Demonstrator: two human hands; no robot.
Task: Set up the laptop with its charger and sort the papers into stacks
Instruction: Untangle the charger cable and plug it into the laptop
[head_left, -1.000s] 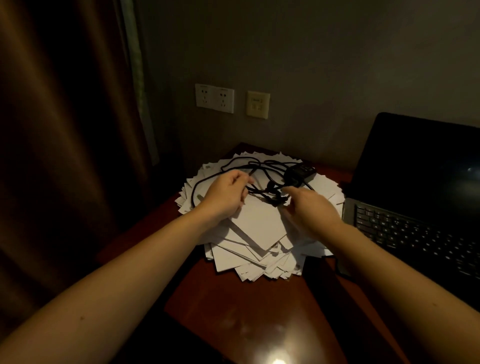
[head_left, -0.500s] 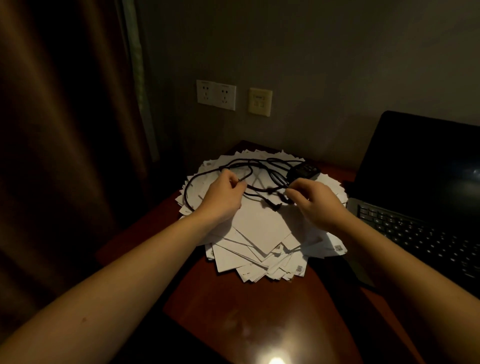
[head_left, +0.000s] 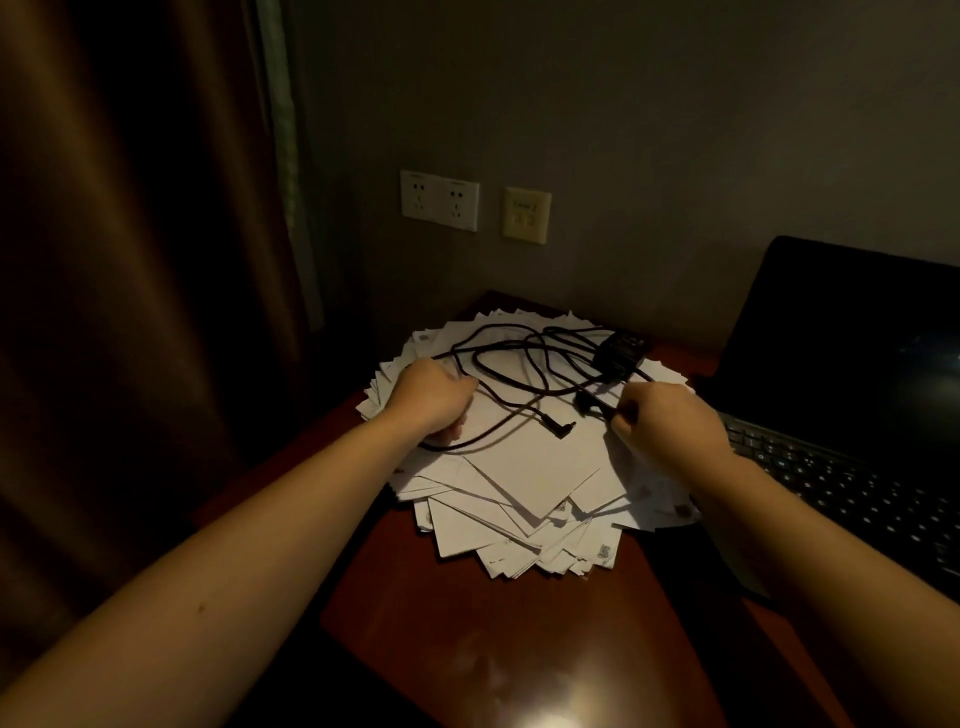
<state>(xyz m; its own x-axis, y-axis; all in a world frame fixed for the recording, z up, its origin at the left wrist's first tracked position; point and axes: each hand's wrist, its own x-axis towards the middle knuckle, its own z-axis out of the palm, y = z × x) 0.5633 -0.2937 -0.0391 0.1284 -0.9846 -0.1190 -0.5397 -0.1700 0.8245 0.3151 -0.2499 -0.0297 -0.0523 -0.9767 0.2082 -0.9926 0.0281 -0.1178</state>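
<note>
Left grip (head_left: 431, 402) is clenched round the charger cable (head_left: 519, 411), right grip (head_left: 667, 423) pinching it too. Cable's looped over the paper pile (head_left: 519, 483) on the desk (head_left: 467, 649), its plug (head_left: 561, 428) pointing right toward the open laptop (head_left: 831, 415).

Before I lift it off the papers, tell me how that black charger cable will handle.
Likely floppy: the charger cable lies in loose loops between the left hand and right hand. It may snag, since loops cross. The adapter brick probably weighs down one end and could drag loose papers along.
</note>
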